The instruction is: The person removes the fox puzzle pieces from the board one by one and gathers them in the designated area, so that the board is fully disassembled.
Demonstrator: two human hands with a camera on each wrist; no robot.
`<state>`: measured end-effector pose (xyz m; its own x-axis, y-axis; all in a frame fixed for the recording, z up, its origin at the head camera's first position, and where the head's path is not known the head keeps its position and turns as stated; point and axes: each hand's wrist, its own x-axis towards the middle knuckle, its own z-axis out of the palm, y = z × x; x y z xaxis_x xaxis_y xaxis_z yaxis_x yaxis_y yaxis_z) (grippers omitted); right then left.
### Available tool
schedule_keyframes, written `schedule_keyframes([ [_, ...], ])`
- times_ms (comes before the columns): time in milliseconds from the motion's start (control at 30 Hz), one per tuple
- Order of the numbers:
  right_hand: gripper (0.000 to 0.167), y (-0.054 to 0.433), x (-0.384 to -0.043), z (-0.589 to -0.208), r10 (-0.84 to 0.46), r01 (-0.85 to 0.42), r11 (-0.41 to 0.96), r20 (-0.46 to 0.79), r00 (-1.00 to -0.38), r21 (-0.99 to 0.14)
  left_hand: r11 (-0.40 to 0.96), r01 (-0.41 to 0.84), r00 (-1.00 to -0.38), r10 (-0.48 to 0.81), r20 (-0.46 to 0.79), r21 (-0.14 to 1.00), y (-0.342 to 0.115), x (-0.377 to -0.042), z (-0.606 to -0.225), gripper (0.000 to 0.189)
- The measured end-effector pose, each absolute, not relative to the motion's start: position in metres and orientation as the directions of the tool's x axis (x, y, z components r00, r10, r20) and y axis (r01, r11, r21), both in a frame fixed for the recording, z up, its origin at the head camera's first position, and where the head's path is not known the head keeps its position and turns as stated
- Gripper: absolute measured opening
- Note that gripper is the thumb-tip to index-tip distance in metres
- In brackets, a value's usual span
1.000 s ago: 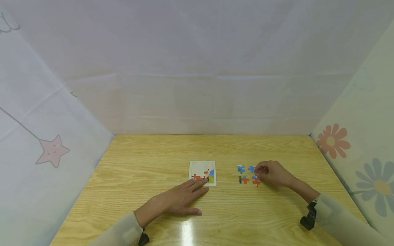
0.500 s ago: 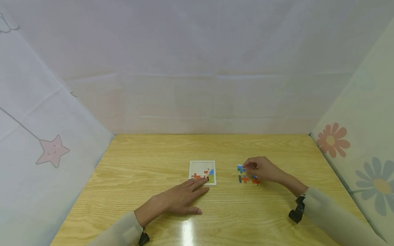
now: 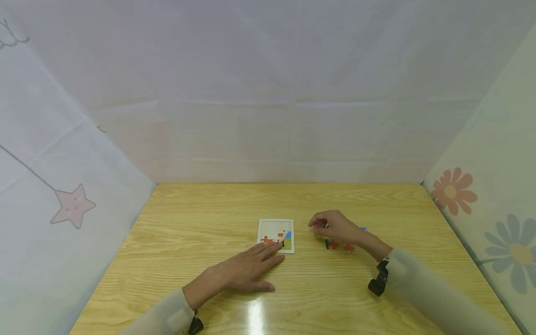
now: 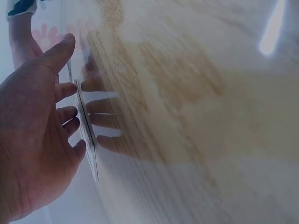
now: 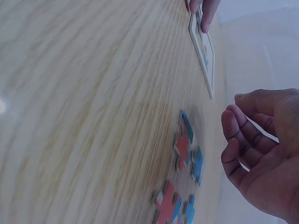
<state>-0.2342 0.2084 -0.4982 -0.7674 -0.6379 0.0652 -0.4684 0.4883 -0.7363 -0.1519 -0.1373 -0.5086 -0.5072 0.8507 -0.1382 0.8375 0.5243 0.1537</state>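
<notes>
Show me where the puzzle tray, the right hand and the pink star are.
Puzzle tray (image 3: 292, 234), head view: on its pale right-side border.
Right hand (image 3: 337, 227), head view: on the back of the hand.
Pink star (image 3: 73, 206), head view: on the middle of its body.

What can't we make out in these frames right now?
- Head: the near-left corner of the puzzle board, covered by the left grip.
- Head: most of the far row of loose pieces, behind the right grip.
- Left wrist: the board's picture, seen edge-on.
- Right wrist: the lowest red piece, cut off by the bottom edge.
</notes>
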Motion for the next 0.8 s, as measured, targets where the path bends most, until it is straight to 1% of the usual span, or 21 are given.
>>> schedule_keyframes([
  [200,0.018,0.189,-0.242,-0.498,-0.646,-0.459,0.478,0.055,-0.761,-0.749,0.513,0.846,-0.499,0.858,-0.123,0.145,-0.137,-0.152,-0.509,0.082],
  [333,0.017,0.177,-0.246,-0.498,-0.659,-0.481,0.466,0.071,-0.749,-0.743,0.508,0.85,-0.495,0.861,-0.117,0.14,-0.136,-0.15,-0.507,0.082],
  [633,0.018,0.157,-0.252,-0.504,-0.678,-0.483,0.464,0.053,-0.733,-0.742,0.525,0.838,-0.508,0.85,-0.139,0.146,-0.132,-0.148,-0.51,0.08],
  [800,0.018,0.151,-0.254,-0.508,-0.693,-0.512,0.462,0.065,-0.718,-0.724,0.539,0.825,-0.517,0.841,-0.16,0.169,-0.13,-0.148,-0.513,0.08],
])
